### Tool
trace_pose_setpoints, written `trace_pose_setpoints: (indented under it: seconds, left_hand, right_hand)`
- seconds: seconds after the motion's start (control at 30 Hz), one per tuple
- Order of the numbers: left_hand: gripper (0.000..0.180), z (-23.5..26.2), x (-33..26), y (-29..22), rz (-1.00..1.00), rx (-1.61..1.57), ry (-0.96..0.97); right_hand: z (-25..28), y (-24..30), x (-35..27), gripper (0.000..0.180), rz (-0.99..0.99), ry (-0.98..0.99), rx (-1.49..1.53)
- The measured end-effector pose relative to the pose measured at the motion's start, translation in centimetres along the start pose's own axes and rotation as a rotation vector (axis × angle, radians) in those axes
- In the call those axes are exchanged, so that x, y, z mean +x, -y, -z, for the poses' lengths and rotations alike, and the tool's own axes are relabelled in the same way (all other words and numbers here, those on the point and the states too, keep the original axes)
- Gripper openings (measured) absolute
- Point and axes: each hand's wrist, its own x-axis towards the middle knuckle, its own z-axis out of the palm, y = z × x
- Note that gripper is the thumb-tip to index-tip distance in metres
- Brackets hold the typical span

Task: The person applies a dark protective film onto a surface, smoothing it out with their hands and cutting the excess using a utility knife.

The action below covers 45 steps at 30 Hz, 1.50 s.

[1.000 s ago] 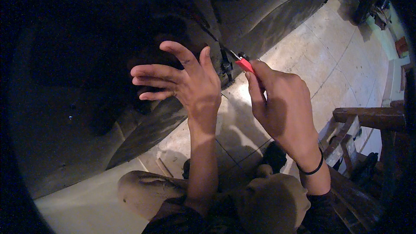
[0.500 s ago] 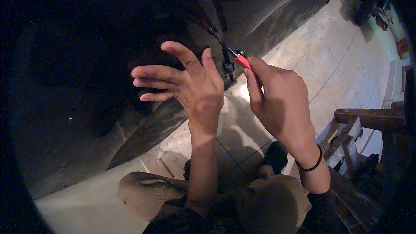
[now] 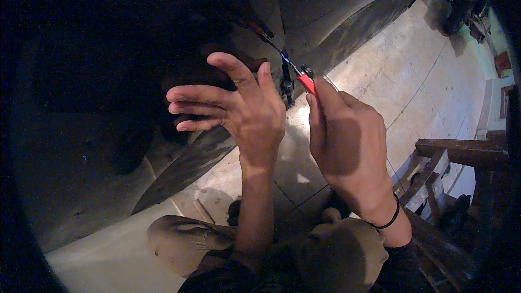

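Pinching a red-handled tool (image 3: 306, 83) in the right hand (image 3: 351, 138) (black band (image 3: 392, 216) at the wrist), pointed at a dark fitting (image 3: 288, 85), perhaps touching it, hard to tell. Holding the left hand (image 3: 251, 106) spread, near the tool, before a dark surface (image 3: 81, 184).

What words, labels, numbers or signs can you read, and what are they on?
None readable: no lettering shows on the red tool in the right hand or on the black wristband.
The dark surface beyond the left hand is too dim to tell.
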Motion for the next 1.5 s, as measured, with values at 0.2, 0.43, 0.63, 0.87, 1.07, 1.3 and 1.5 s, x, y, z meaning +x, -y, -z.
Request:
trace_pose_setpoints:
  seconds: [0.2,0.43,0.63,0.87,1.07,1.3,1.5]
  left_hand:
    - [0.097,-0.1,0.1,0.0,0.019,-0.018,-0.021]
    - [0.095,-0.3,0.2,-0.4,0.044,-0.042,-0.033]
    - [0.094,-0.5,0.1,-1.0,0.076,-0.079,-0.050]
    - [0.086,-0.4,0.3,-0.7,0.053,-0.213,-0.095]
    - [0.079,-0.5,0.0,-0.8,0.049,-0.232,-0.063]
    - [0.072,-0.3,0.0,-0.7,0.071,-0.229,-0.014]
    - [0.062,-0.7,-0.2,-0.5,0.084,-0.222,-0.032]
  right_hand:
    - [0.0,0.4,0.0,0.014,-0.027,0.029,0.050]
    - [-0.5,0.4,0.6,0.015,-0.012,-0.015,0.089]
    - [-0.3,0.3,0.1,0.018,-0.034,0.026,0.054]
    - [0.4,0.3,-0.4,0.028,-0.066,0.101,0.064]
    - [1.1,0.6,0.0,0.034,-0.058,0.175,0.066]
    - [0.7,-0.6,0.0,0.033,0.005,0.090,0.171]
    - [0.1,-0.8,-0.2,0.032,-0.002,0.043,0.280]
